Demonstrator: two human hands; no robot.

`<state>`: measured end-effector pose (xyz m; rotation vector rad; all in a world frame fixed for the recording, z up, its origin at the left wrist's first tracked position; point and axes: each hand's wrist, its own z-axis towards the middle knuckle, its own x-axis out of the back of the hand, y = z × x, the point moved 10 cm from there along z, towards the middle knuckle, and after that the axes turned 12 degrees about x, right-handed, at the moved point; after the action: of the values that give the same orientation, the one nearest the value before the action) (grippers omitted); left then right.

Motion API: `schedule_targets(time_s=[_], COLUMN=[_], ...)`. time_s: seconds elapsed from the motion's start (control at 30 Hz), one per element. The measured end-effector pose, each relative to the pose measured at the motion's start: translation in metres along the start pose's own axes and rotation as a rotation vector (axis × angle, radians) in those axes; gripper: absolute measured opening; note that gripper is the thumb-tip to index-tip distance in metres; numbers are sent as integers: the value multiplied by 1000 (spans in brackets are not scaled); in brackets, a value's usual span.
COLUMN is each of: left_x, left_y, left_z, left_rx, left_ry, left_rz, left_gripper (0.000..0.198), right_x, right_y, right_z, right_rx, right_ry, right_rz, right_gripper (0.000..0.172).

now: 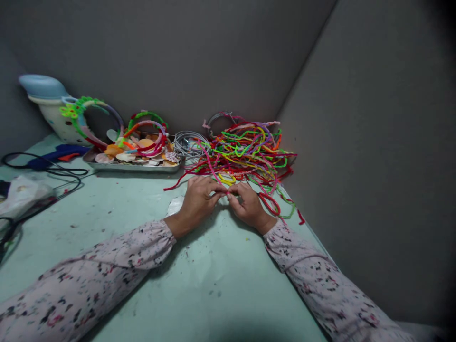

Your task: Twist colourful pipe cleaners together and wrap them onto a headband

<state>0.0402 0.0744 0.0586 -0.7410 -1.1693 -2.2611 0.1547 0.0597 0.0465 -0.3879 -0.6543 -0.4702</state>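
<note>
A pink fuzzy stem (213, 169) at centre: left hand (199, 198) and right hand (248, 205) each pinch it, fingertips closed and nearly touching; its length runs toward 11 o'clock. Close at 1 o'clock, a tangle of coloured stems (245, 152); at 10, a metal tray (135, 172) of shells (114, 151). Grey panels (185, 57) stand behind. Pale green tabletop (213, 294) spreads toward 6; its right edge slants along the right sleeve (309, 275) at 4.

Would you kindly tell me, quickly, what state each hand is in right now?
Left hand: closed, pinching a pink fuzzy stem.
Right hand: closed, pinching the same stem right beside the left grip.
</note>
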Motion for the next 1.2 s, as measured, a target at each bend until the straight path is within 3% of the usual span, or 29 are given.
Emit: schedule_targets(time_s=[0.3,1.2], left_x=[6,-1], left_y=[0,3], left_z=[-2,-3], left_rx=[-28,-21], left_ry=[70,11], left_rz=[-30,72], left_gripper=[10,9], right_x=[3,0], right_y=[-2,-1], right_z=[2,1], right_rx=[0,9], right_ry=[20,2], right_rz=[6,-4], right_gripper=[7,9])
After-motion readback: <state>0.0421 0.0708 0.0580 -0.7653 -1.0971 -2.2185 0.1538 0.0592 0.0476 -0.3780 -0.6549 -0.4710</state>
